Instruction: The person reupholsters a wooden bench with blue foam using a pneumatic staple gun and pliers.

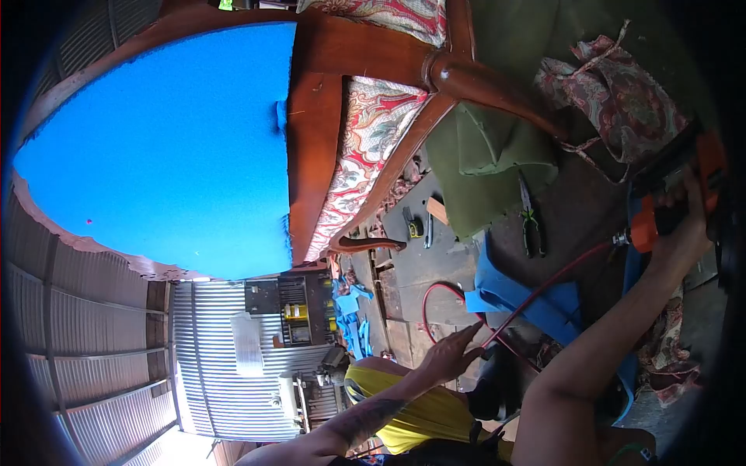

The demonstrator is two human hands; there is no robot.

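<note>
My left hand [451,356] has its fingers stretched out and holds nothing; it is beside a looped red hose [522,311]. At the right edge my right hand [688,208] is wrapped round an orange and black tool [643,225], and the red hose joins this tool at a metal fitting. A wooden chair frame [365,48] fills the upper middle, with bright blue foam [171,155] over its large panel and red-and-white floral fabric [373,140] along its side. Part of the tool is hidden in shadow.
Green-handled pliers [531,225], a yellow tape measure [415,225] and green cloth [466,186] lie on the floor. Blue foam strips [528,299] lie near the hose. Floral fabric [622,101] is at upper right. Yellow cloth [412,419] shows behind my left forearm. Corrugated metal walls [225,342] stand beyond.
</note>
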